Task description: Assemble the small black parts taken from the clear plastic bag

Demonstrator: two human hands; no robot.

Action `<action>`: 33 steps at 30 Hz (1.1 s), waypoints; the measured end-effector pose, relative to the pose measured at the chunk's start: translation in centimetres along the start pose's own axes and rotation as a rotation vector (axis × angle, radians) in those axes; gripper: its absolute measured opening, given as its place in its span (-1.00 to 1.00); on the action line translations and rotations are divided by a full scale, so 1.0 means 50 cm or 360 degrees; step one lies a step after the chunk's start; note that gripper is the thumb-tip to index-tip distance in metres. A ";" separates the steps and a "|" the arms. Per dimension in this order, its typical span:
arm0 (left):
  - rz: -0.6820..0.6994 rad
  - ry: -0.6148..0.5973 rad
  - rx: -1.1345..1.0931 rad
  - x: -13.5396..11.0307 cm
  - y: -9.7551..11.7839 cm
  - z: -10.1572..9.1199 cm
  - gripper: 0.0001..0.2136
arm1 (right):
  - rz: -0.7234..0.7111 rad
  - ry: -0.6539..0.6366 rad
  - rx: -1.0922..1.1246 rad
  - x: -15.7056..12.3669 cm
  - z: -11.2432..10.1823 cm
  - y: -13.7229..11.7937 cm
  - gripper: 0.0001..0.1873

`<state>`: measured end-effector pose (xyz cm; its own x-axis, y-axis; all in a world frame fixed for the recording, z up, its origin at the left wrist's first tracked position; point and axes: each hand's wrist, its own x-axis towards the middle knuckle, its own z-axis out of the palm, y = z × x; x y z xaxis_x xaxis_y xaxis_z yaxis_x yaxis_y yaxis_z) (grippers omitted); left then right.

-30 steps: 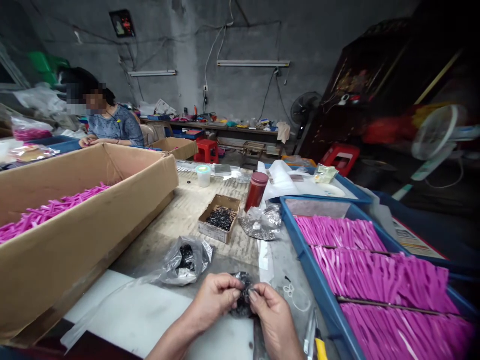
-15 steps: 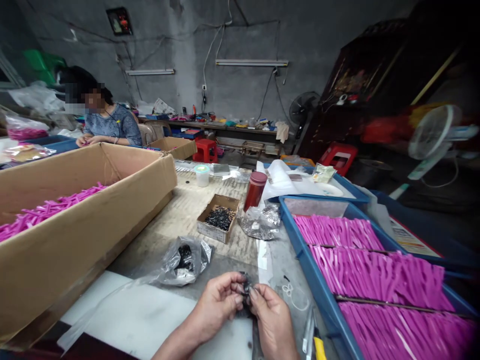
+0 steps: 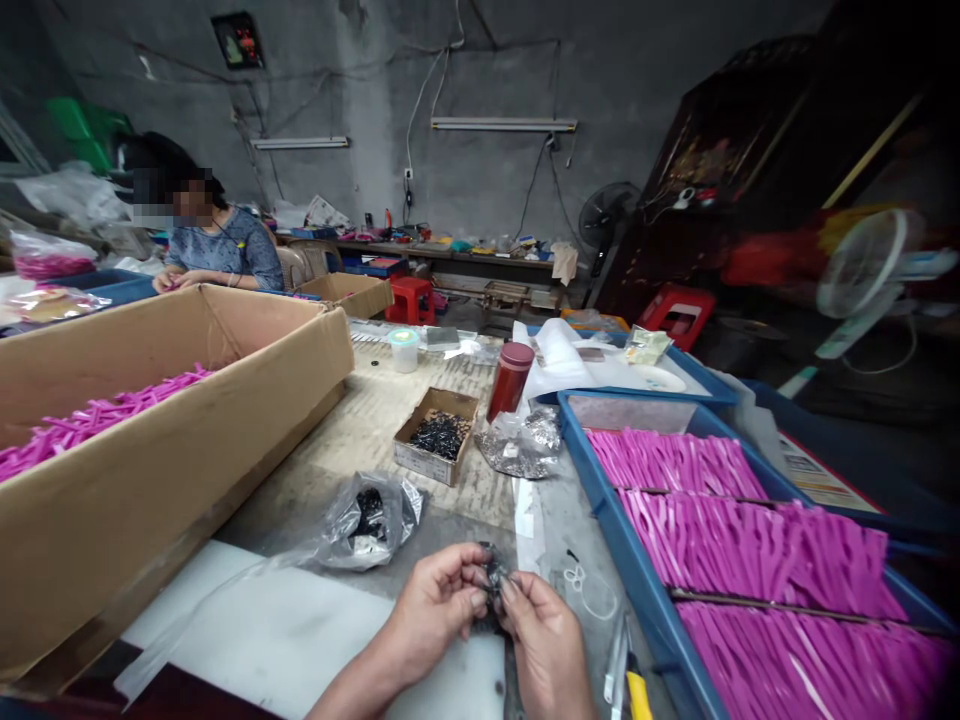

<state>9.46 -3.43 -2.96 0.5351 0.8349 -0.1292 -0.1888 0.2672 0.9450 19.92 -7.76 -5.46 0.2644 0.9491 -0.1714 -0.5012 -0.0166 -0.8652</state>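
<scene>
My left hand [image 3: 448, 592] and my right hand [image 3: 541, 632] meet over the near part of the table. Thumbs and fingers of both are pinched on a small, dark, shiny bundle [image 3: 493, 580], perhaps a little plastic bag with black bits; its exact kind is unclear, and fingers cover much of it. To the left of my hands lies an open clear plastic bag [image 3: 371, 525] with small black parts inside. Beyond stands a small cardboard box [image 3: 427, 465] of black pieces. A white board [image 3: 315, 630] lies below my left forearm.
A large cardboard carton [image 3: 172, 440] with magenta strips fills the left. At right, a blue tray [image 3: 630, 535] holds rows of magenta strips. A dark red canister [image 3: 512, 380], a crumpled bag [image 3: 521, 445] and a yellow-handled cutter [image 3: 637, 690] lie nearby. A co-worker [image 3: 225, 245] sits far left.
Almost nothing has moved. Both hands stay pinched on the dark bundle at the same place, with only a slight shift of the fingers.
</scene>
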 end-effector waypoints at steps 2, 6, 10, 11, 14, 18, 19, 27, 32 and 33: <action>0.0004 0.0000 0.0010 0.000 -0.002 0.000 -0.72 | -0.0011 0.0016 -0.0040 0.000 -0.002 0.003 -0.84; 0.0014 0.0002 0.0061 0.000 -0.004 -0.001 -0.73 | -0.0027 0.0034 -0.0099 0.000 -0.005 0.008 -0.82; 0.0045 0.0040 0.0204 -0.004 -0.005 -0.001 -0.75 | -0.0057 0.0091 -0.0157 0.001 -0.006 0.012 -0.82; 0.0065 0.0053 0.0260 -0.006 -0.005 -0.001 -0.76 | -0.0069 0.0109 -0.0174 0.002 -0.007 0.014 -0.82; 0.0137 0.0092 0.0447 -0.010 -0.005 -0.001 -0.76 | -0.0120 0.0165 -0.0217 0.002 -0.011 0.021 -0.82; 0.0237 0.0139 0.0663 -0.012 -0.004 0.000 -0.74 | -0.0159 0.0187 -0.0285 0.001 -0.012 0.025 -0.81; 0.0259 0.0150 0.0720 -0.012 -0.003 0.000 -0.74 | -0.0166 0.0187 -0.0312 0.001 -0.011 0.024 -0.81; 0.0490 0.0197 0.1215 -0.016 -0.005 -0.002 -0.68 | -0.0176 0.0186 -0.0327 0.001 -0.014 0.030 -0.84; 0.0588 0.0211 0.1340 -0.020 -0.008 -0.002 -0.66 | -0.0086 0.0186 -0.0106 0.001 -0.013 0.037 -0.86; 0.0595 0.0208 0.1358 -0.021 -0.008 -0.001 -0.65 | -0.0076 0.0193 -0.0084 0.001 -0.012 0.036 -0.86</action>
<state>8.93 -4.36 -3.20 0.4550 0.8567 0.2432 0.3654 -0.4287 0.8263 19.52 -7.93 -7.32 0.3859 0.9043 -0.1824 -0.4427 0.0081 -0.8966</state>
